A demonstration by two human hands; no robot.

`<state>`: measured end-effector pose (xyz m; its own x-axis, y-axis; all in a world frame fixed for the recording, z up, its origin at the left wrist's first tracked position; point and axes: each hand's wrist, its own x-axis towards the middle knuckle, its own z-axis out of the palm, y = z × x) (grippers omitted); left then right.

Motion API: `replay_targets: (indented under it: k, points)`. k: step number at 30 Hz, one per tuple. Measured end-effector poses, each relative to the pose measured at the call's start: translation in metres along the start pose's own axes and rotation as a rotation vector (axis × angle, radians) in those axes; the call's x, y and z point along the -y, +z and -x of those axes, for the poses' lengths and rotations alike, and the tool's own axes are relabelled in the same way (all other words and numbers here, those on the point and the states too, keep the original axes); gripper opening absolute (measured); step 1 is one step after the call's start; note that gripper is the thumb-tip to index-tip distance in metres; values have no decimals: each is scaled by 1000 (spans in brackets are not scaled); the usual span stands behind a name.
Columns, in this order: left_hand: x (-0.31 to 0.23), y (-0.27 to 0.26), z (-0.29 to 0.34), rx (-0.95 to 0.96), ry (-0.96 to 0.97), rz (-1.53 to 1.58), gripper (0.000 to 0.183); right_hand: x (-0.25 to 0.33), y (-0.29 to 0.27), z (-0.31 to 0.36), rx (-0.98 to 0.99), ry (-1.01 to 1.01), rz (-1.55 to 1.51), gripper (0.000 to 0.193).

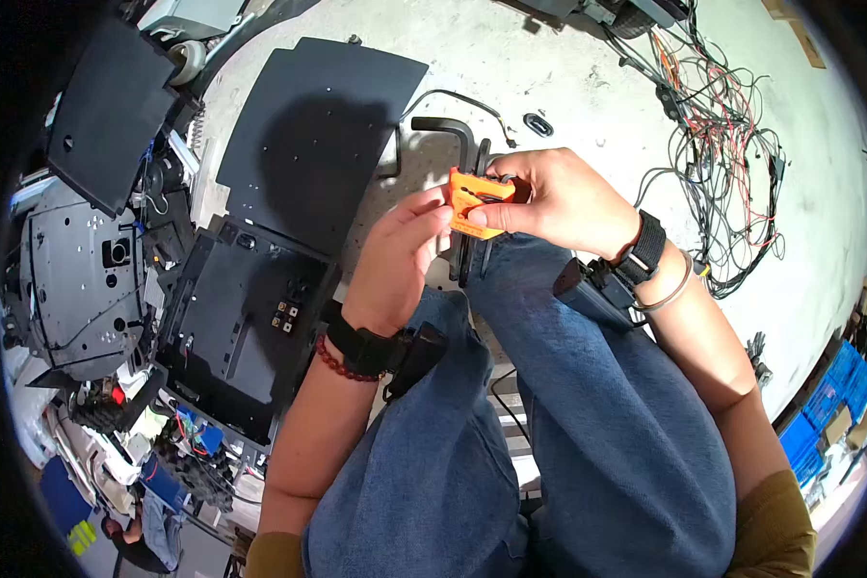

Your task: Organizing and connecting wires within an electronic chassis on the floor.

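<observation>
An orange plastic hex key holder [479,185] with black L-shaped hex keys [443,124] in it is held up above my knees. My right hand [561,204] is closed round its right side, the thumb lying across the front face. From the left, my left hand [403,247] pinches the holder's edge between thumb and fingers. Long black keys stick out above the holder and hang below it. My fingers hide part of the holder and some of the keys.
A black perforated panel [294,135] lies on the floor ahead-left, beside an open black casing [246,337]. Tangled cables [727,164] spread at the far right. A small black oval part [538,124] lies ahead. Blue crates [828,405] stand at right; another person [144,535] is at lower left.
</observation>
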<state>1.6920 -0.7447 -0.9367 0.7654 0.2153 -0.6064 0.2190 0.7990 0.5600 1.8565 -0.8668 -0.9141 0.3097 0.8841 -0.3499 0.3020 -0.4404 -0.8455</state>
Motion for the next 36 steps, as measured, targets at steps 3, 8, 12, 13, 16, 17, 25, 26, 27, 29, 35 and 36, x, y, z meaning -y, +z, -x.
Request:
replay_targets:
  k: [3, 8, 12, 13, 16, 17, 25, 26, 27, 29, 35, 36]
  points:
    - [-2, 9, 4, 25, -9, -44, 30, 5, 2, -4, 32, 12, 76, 40]
    - [2, -3, 10, 126, 16, -238, 44, 6, 9, -9, 60, 46, 158, 44]
    - [8, -10, 13, 46, 12, -413, 47, -7, 21, -8, 42, 42, 100, 45]
    - [6, -8, 14, 33, 1, -375, 46, -6, 23, -9, 51, 45, 86, 45]
    - [9, -21, 12, 58, -20, -270, 44, 7, 25, -10, 108, 34, 126, 50]
    - [10, -27, 12, 100, -30, -208, 45, 12, 24, -11, 149, 20, 178, 54]
    - [15, -55, 31, 138, -55, 25, 63, -23, 53, -14, 282, 243, -326, 54]
    - [14, -53, 32, 149, -59, 27, 63, -21, 58, -20, 393, 234, -260, 46]
    - [14, -49, 31, 155, -57, 30, 62, -18, 59, -22, 382, 209, -329, 43]
    - [13, -50, 27, 203, -54, 5, 61, -27, 72, -24, 274, 180, -558, 28]
    - [15, -44, 24, 201, -9, -17, 58, -37, 78, -28, 229, 358, -1155, 20]
    - [16, -43, 25, 218, 6, -9, 58, -34, 78, -29, 201, 387, -1118, 19]
